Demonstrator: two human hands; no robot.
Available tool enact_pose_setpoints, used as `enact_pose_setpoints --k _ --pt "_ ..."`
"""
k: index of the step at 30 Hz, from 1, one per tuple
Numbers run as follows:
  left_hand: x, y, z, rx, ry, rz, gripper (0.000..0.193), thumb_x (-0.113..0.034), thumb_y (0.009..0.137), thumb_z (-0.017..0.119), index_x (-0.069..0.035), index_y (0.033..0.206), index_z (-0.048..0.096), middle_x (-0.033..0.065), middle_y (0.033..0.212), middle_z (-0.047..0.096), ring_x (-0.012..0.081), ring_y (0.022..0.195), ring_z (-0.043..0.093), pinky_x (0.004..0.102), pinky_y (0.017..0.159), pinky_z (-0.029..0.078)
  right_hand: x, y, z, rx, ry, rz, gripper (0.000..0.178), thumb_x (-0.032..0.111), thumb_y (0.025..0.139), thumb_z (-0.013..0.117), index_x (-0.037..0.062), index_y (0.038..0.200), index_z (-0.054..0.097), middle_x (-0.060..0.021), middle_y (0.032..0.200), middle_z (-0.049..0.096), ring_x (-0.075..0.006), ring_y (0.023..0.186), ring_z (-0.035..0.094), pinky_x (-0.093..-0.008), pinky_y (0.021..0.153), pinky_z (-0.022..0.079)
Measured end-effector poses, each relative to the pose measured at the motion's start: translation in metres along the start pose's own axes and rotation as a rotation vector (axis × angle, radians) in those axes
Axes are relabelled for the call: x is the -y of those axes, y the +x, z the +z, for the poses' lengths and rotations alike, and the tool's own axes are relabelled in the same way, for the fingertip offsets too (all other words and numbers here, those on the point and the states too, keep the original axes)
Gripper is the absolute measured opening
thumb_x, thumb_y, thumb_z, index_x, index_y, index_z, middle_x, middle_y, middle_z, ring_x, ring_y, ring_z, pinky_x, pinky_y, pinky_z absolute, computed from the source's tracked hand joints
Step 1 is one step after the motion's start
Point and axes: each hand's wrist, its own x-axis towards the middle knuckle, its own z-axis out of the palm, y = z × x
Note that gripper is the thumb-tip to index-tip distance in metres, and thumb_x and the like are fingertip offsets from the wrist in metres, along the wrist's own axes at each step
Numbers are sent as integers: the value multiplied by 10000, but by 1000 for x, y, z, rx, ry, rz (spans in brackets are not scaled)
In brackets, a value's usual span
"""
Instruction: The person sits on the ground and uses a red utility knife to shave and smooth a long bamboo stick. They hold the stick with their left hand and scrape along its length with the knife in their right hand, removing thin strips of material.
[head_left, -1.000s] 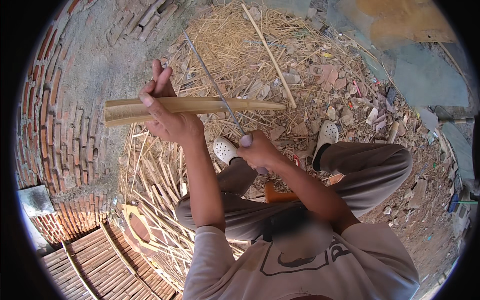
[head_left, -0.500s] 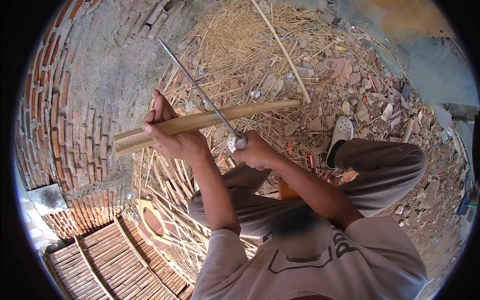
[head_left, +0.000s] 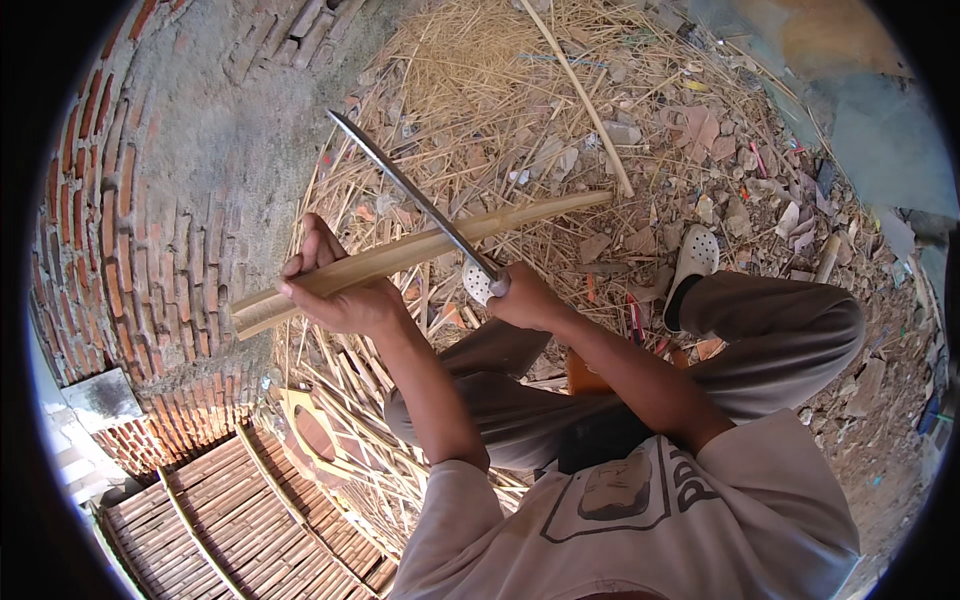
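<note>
A long split bamboo piece [head_left: 420,250] slants across in front of me, rising slightly toward its narrower right end. My left hand [head_left: 348,300] grips it near the thick left end, with the thumb on the near side and the fingers around the far side. In my right hand [head_left: 530,300] is a long machete [head_left: 400,183], held by its handle. Its blade points up and to the left and crosses over the bamboo near the middle. Whether the edge touches the bamboo, I cannot tell. The right hand hides most of the handle.
A brick wall [head_left: 130,230] rises on the left. Straw and shavings [head_left: 470,70] cover rubble ahead, where a thin bamboo stick [head_left: 580,90] lies. Split strips pile up beside my leg, near a slatted bamboo panel [head_left: 210,520]. My light clogs [head_left: 697,250] are on the ground.
Both hands and the bamboo have dropped slightly toward me. The machete has come down a little too, and its blade now shows more of its flat side. Both grips stay the same.
</note>
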Motion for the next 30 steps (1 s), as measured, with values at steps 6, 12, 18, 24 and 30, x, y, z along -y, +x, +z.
enact_pose_setpoints --k 6,12,18,24,30 --pt "7 11 -20 -105 75 3 378 -333 1043 318 -17 988 517 273 965 661 395 1072 626 491 1045 472 -32 -6 -37 4 242 516 107 21 780 577 -83 755 574 -102 580 546 -183 398 524 -332 378 404" --pt "4 -1 1 -21 52 12 379 -332 1043 307 -18 994 513 286 1011 648 409 1108 605 499 1055 458 22 3 -6 81 -242 -43 195 66 764 613 -89 882 591 -151 641 608 -222 618 643 -356 481 472" --pt "8 13 -16 -8 163 37 408 -373 1035 321 -10 1035 506 358 1131 572 433 1190 536 507 1118 386 -109 -7 -69 -77 -36 502 117 56 765 606 -59 788 601 -134 585 568 -198 439 558 -356 380 388" --pt "4 1 2 -14 86 8 382 -358 1046 317 -14 998 474 317 1076 614 410 1157 572 491 1075 438 14 -8 -11 -35 47 215 124 76 744 624 -34 756 569 -121 631 570 -228 536 580 -377 487 447" --pt "-5 1 18 61 94 21 348 -338 1034 348 -39 1008 524 325 1135 598 420 1197 542 492 1101 407 -175 -22 -100 -61 37 736 103 2 834 594 -49 919 618 -106 664 619 -137 474 532 -329 434 393"
